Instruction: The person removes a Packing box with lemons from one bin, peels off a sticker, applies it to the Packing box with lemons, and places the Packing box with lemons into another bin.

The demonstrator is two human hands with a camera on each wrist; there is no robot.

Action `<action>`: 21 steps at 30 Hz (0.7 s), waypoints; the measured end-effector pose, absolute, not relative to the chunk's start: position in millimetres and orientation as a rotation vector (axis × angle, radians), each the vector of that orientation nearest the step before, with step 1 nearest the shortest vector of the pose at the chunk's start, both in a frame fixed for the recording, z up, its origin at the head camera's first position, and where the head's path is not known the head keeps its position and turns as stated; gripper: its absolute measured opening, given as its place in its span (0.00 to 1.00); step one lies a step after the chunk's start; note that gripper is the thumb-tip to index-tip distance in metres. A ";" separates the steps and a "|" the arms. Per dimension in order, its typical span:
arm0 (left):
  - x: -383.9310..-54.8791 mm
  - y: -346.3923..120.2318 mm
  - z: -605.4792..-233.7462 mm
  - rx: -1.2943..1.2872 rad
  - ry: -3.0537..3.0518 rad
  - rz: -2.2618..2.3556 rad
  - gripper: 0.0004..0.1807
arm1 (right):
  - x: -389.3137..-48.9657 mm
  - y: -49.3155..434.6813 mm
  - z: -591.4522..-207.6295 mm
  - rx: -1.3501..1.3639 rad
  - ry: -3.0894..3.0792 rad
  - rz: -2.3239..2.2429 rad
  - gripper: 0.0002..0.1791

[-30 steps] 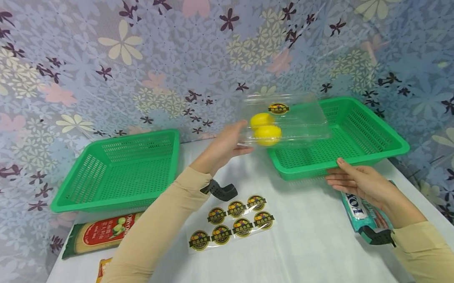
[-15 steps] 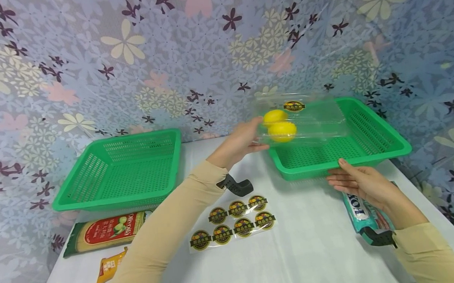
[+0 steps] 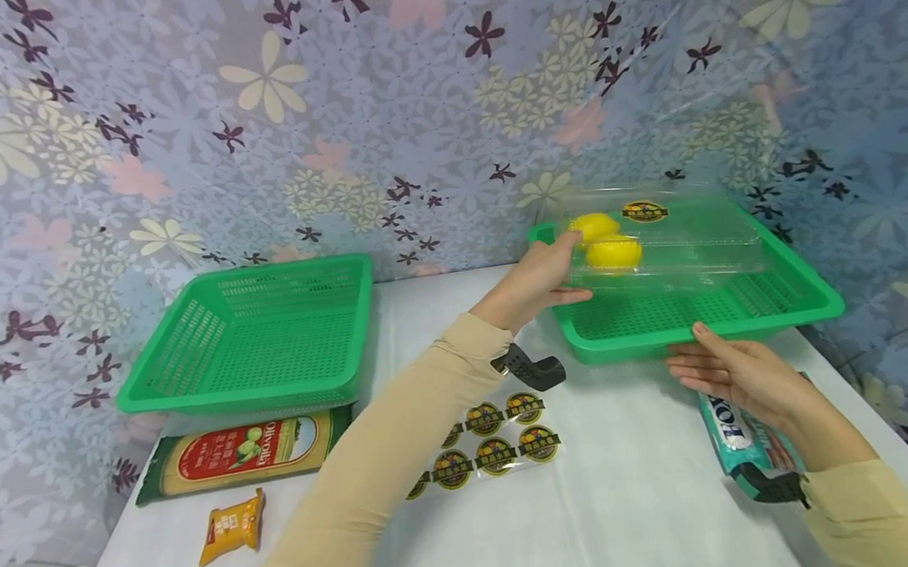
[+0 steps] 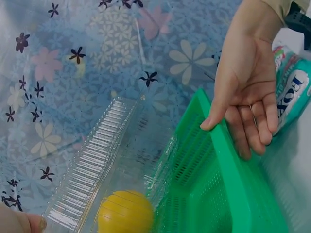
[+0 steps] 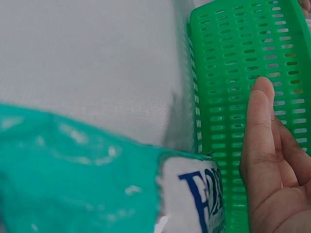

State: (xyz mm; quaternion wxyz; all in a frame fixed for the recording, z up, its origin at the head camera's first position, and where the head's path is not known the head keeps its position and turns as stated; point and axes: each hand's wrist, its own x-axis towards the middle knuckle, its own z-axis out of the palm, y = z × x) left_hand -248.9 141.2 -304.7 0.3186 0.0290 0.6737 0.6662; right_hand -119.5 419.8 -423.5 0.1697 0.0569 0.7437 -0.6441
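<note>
In the head view my left hand (image 3: 538, 279) grips the left end of a clear plastic fruit box (image 3: 700, 246). Two lemons (image 3: 614, 253) sit inside at that end, and a round black-and-gold label (image 3: 644, 212) is stuck on the lid. The box is held over the right green basket (image 3: 800, 307), hiding part of its interior. My right hand (image 3: 746, 382) holds the basket's front rim, thumb on the rim and fingers along the outer wall. Seen from the left wrist, the right palm (image 4: 250, 73) faces the camera, and one lemon (image 4: 125, 213) shows through the plastic.
A second green basket (image 3: 240, 399) stands at left. Before it lie a spaghetti packet (image 3: 242, 449) and a small orange snack packet (image 3: 233, 527). A sticker sheet (image 3: 497, 455) lies mid-table, partly behind the left sleeve. A teal packet (image 3: 733, 445) lies under the right forearm.
My left hand has carried the fruit box rightward, farther over the right basket. The orange packet has come into full view from behind the left sleeve. The right hand stays at the rim.
</note>
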 end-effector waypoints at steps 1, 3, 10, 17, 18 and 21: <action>-248.6 143.5 -304.6 0.080 1.770 1.754 0.40 | -120.0 419.6 -423.9 0.168 2.113 -1.829 0.47; -248.6 147.0 -304.6 0.092 1.768 1.759 0.38 | -120.8 419.3 -424.4 0.176 2.107 -1.830 0.47; -246.2 161.7 -306.9 0.109 1.797 1.741 0.32 | -120.0 422.9 -424.7 0.183 2.022 -1.910 0.37; -240.2 178.9 -311.9 0.045 1.874 1.710 0.35 | -119.5 424.1 -424.7 0.173 1.985 -1.944 0.24; -238.9 181.8 -313.1 0.043 1.895 1.702 0.36 | -119.8 423.8 -424.7 0.170 1.994 -1.936 0.25; -234.7 191.0 -316.9 0.042 1.958 1.687 0.35 | -120.8 423.3 -424.7 0.163 2.013 -1.920 0.30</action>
